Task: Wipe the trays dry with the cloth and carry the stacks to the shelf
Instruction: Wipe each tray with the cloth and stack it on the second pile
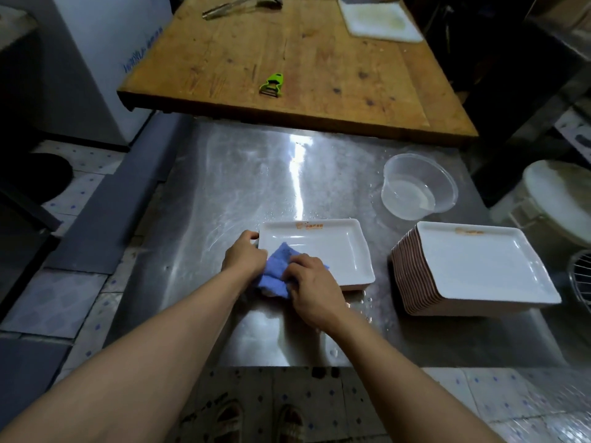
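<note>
A white rectangular tray (332, 251) lies flat on the wet steel table (224, 193), with an orange logo on its far rim. My left hand (244, 255) grips the tray's left edge. My right hand (311, 284) presses a folded blue cloth (276, 271) onto the tray's near left corner. To the right stands a tall stack of white trays (473, 266) with brownish undersides, apart from both hands.
A clear plastic bowl (415, 190) holding a little water sits behind the trays. A wooden board (303, 65) at the back carries a green peeler (273, 84), tongs and a white cutting board (380, 19). A wire basket (580, 279) is at the right edge.
</note>
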Motion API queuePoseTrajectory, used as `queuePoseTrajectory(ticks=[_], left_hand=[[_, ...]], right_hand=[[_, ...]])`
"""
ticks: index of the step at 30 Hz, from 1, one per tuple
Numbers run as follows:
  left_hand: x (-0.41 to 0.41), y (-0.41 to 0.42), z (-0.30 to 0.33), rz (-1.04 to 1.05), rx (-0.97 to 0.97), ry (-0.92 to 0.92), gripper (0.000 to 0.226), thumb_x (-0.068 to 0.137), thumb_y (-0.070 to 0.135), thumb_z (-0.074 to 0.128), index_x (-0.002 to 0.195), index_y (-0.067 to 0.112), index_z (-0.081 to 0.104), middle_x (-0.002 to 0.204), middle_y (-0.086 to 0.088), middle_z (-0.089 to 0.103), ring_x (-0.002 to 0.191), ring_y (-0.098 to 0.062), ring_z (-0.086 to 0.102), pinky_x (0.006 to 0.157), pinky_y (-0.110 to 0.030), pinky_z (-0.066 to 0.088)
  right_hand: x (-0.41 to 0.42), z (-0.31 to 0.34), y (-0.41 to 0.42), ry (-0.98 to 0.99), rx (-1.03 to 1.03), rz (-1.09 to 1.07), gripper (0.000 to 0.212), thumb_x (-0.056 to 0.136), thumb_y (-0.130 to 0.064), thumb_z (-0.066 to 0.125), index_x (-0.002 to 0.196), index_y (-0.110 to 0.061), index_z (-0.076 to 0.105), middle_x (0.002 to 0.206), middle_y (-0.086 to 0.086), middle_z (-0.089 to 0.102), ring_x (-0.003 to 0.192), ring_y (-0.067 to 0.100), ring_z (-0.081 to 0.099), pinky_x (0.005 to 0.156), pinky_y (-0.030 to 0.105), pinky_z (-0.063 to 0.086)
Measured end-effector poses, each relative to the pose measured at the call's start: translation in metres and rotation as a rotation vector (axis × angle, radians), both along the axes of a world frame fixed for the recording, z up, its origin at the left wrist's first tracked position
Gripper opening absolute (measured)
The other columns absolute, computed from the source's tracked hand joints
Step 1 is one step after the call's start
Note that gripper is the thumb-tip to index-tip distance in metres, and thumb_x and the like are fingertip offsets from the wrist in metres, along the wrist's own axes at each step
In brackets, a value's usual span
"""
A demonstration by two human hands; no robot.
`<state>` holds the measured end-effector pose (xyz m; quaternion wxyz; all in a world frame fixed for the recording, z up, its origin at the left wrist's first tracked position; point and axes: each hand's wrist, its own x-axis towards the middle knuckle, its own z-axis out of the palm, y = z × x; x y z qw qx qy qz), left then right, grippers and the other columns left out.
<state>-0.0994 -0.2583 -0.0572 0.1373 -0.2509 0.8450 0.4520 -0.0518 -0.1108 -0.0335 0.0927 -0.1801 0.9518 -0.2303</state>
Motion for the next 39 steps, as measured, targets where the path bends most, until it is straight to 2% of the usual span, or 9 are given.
queuePoseTrajectory(ticks=[3, 7, 12, 17, 21, 27, 31, 34, 39], left_hand=[[-0.002, 0.0, -0.002, -0.02, -0.034, 0.002, 0.04, 0.081, 0.011, 0.05, 0.118, 0.024, 0.051, 0.104, -0.005, 0.065, 0.083, -0.025, 0.059, 0.067, -0.027, 0.043], [-0.002, 0.001, -0.002, -0.113, -0.186, 0.013, 0.034, 0.082, 0.012, 0.048, 0.115, 0.023, 0.048, 0.094, 0.001, 0.057, 0.081, -0.023, 0.056, 0.065, -0.03, 0.041], [-0.005, 0.001, 0.004, -0.215, -0.27, -0.003, 0.031, 0.083, 0.012, 0.048, 0.113, 0.02, 0.043, 0.1, -0.002, 0.058, 0.089, -0.026, 0.057, 0.077, -0.037, 0.05], [-0.005, 0.002, 0.004, -0.218, -0.298, -0.008, 0.027, 0.084, 0.013, 0.048, 0.108, 0.021, 0.039, 0.096, -0.001, 0.056, 0.085, -0.025, 0.056, 0.068, -0.034, 0.046], [-0.005, 0.002, 0.004, -0.209, -0.286, -0.006, 0.029, 0.084, 0.014, 0.052, 0.109, 0.019, 0.039, 0.095, -0.004, 0.055, 0.082, -0.026, 0.053, 0.065, -0.032, 0.039], [-0.006, 0.002, 0.004, -0.165, -0.261, -0.006, 0.03, 0.081, 0.011, 0.051, 0.108, 0.02, 0.041, 0.093, -0.003, 0.054, 0.082, -0.026, 0.053, 0.065, -0.03, 0.038], [-0.003, 0.005, 0.006, -0.142, -0.244, 0.003, 0.027, 0.081, 0.008, 0.048, 0.103, 0.021, 0.038, 0.093, -0.002, 0.053, 0.083, -0.024, 0.051, 0.061, -0.029, 0.037], [0.0, 0.007, 0.01, -0.123, -0.257, 0.006, 0.031, 0.081, 0.008, 0.047, 0.11, 0.018, 0.042, 0.095, -0.004, 0.055, 0.085, -0.025, 0.05, 0.066, -0.032, 0.037], [0.011, 0.019, 0.025, -0.13, -0.445, 0.017, 0.043, 0.086, 0.016, 0.057, 0.125, 0.014, 0.038, 0.12, -0.013, 0.048, 0.098, -0.031, 0.052, 0.074, -0.038, 0.04]], right_hand=[[-0.001, 0.0, 0.03, 0.017, 0.082, -0.162, 0.02, 0.084, -0.012, 0.05, 0.094, -0.009, 0.066, 0.112, 0.002, 0.057, 0.106, 0.024, 0.049, 0.08, 0.037, 0.042], [-0.012, 0.003, 0.066, 0.005, 0.184, -0.286, 0.021, 0.083, -0.008, 0.049, 0.096, -0.005, 0.065, 0.114, 0.007, 0.054, 0.107, 0.026, 0.05, 0.085, 0.036, 0.044], [-0.049, -0.001, 0.058, 0.048, 0.303, -0.267, 0.035, 0.086, -0.009, 0.049, 0.121, -0.008, 0.049, 0.131, 0.008, 0.042, 0.116, 0.026, 0.04, 0.089, 0.035, 0.039], [-0.064, -0.013, 0.038, 0.084, 0.189, -0.253, 0.044, 0.076, -0.01, 0.056, 0.119, -0.015, 0.05, 0.134, 0.003, 0.038, 0.117, 0.026, 0.035, 0.082, 0.033, 0.036], [-0.053, -0.019, 0.017, 0.081, 0.021, -0.055, 0.034, 0.075, -0.005, 0.056, 0.108, -0.008, 0.061, 0.126, 0.008, 0.05, 0.114, 0.03, 0.04, 0.093, 0.036, 0.034], [-0.031, -0.018, 0.024, 0.025, -0.035, 0.066, 0.024, 0.082, -0.005, 0.053, 0.1, -0.013, 0.067, 0.124, 0.002, 0.054, 0.111, 0.028, 0.042, 0.09, 0.037, 0.039], [-0.025, -0.008, 0.06, 0.023, 0.125, -0.059, 0.026, 0.083, -0.009, 0.053, 0.106, -0.016, 0.064, 0.124, 0.0, 0.051, 0.11, 0.027, 0.042, 0.082, 0.03, 0.034], [-0.025, 0.002, 0.079, 0.043, 0.29, -0.107, 0.027, 0.088, -0.013, 0.053, 0.113, -0.016, 0.06, 0.126, 0.002, 0.048, 0.112, 0.026, 0.041, 0.082, 0.031, 0.028], [-0.025, 0.021, 0.082, 0.087, 0.436, -0.142, 0.033, 0.088, -0.004, 0.047, 0.12, -0.008, 0.053, 0.125, 0.011, 0.047, 0.113, 0.029, 0.042, 0.09, 0.037, 0.036]])
